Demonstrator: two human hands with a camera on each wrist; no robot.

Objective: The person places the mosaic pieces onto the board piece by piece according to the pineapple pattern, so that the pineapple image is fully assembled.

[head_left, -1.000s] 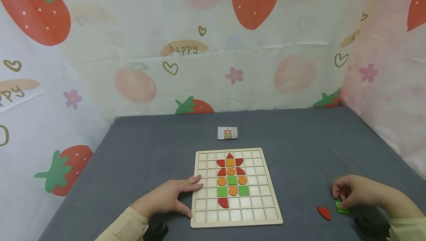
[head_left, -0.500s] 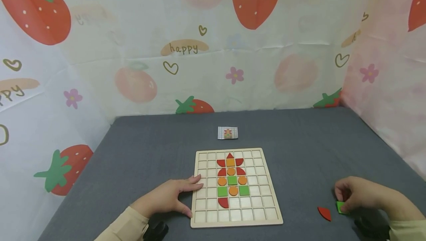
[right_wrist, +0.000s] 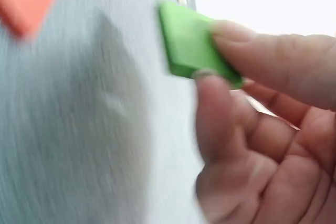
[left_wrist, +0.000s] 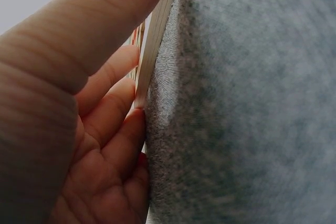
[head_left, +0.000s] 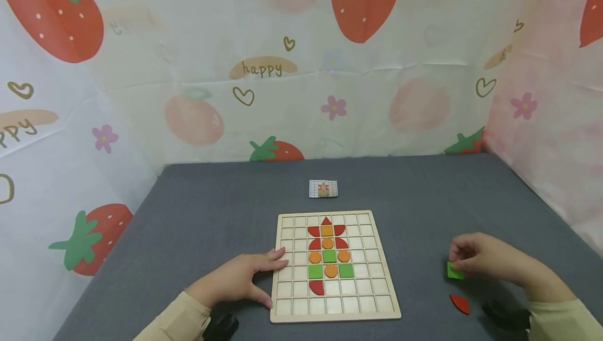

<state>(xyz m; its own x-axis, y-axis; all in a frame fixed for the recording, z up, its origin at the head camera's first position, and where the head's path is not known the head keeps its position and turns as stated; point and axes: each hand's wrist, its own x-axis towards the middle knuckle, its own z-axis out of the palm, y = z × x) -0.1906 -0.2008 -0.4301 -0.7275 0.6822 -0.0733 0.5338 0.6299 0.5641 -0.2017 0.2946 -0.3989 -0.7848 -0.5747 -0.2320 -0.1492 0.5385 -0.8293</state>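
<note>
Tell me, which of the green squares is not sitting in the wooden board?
The green square pinched in the right hand, held off to the right of the board. The other three green squares lie in its grid cells.

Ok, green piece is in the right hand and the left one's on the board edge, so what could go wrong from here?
1. The right hand pinches the green square tile only at one end with its fingertips, so the grip may slip and drop it.
2. The filled cells sit close together on the wooden grid board; setting the tile down could nudge the red semicircle.
3. The left hand merely rests against the board, which could slide.
</note>
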